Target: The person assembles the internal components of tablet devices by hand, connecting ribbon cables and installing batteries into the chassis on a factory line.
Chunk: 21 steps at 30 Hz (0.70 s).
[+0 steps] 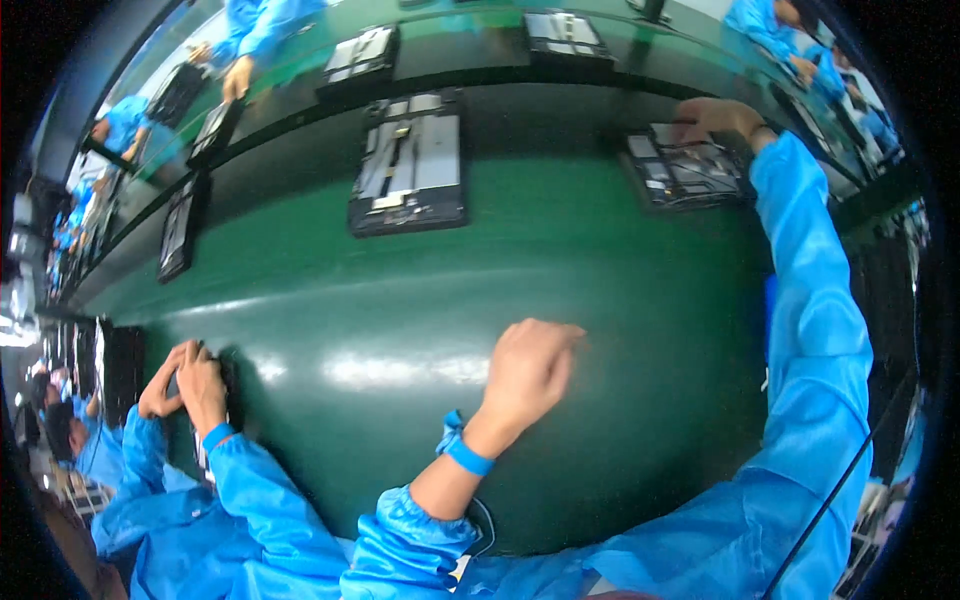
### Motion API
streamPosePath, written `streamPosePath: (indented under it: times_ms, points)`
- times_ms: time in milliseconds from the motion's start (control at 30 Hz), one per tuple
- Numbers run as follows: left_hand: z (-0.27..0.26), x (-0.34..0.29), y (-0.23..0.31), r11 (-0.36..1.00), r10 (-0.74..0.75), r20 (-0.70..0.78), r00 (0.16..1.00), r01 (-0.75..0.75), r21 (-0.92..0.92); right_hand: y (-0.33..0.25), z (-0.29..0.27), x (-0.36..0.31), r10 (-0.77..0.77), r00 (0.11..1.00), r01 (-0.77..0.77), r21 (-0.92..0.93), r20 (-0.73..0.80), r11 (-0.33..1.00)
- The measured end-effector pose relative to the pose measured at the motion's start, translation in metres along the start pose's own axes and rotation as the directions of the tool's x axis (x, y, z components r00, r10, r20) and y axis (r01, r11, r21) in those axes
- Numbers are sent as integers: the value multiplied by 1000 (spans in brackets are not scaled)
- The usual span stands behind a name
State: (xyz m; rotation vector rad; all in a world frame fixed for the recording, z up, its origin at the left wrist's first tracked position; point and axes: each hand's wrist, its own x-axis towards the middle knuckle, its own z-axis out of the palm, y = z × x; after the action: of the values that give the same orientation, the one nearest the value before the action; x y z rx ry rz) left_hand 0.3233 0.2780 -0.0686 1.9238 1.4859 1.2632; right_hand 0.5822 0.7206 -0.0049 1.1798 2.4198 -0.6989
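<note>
Over the middle of the green bench my left hand hovers with its fingers curled in, a blue strap round its wrist. Nothing shows in it. My right arm stretches far to the right, where my right hand is bent over the far edge of a black, open-backed tablet-like device and grips it. Its fingertips are partly hidden and somewhat blurred. Inside that device, thin cables and grey parts lie bare. A second such device, with pale grey battery-like blocks, lies left of it, apart from both hands.
A narrower-looking device lies farther left. Beyond a dark rail, more devices sit on another green surface. At my left, a co-worker in blue has both hands over a dark item. Another co-worker's hand reaches in at the top left.
</note>
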Motion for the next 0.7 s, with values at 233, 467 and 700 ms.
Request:
streamPosePath:
  times_ms: [233,467,700]
  points:
    - [10,15,3,978,-166,-26,986,162,-128,62,-1,-20,-85,993,74,141,77,987]
    - [16,21,-2,955,-263,-43,964,253,-155,-8,-19,-57,116,993,-119,158,28,980]
    - [31,13,-11,892,-314,8,949,298,-341,-58,-8,-142,-77,887,251,337,-455,908]
